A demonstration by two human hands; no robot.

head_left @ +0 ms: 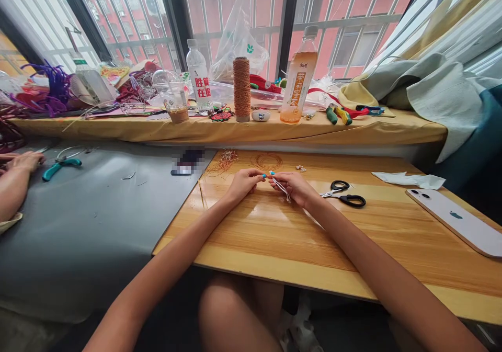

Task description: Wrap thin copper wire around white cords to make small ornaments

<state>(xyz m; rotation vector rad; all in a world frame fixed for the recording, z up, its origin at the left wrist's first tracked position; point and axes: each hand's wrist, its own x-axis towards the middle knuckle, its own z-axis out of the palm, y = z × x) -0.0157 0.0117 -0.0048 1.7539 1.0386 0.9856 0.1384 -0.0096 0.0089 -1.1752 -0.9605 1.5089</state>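
Over the wooden board, my left hand and my right hand meet nearly fingertip to fingertip. White cord hangs from the pinched fingers of my right hand, its loose end pointing down. The thumb and forefinger of my left hand are pressed together close to the cord's upper end; what they hold is too small to make out. Behind the hands lie a coil of thin copper-coloured wire and a tangle of the same colour. Small white pieces rest right of the coil.
Black-handled scissors, a white cloth and a phone lie to the right. Left are a grey mat, teal pliers and another person's hand. A thread spool and bottles stand on the ledge.
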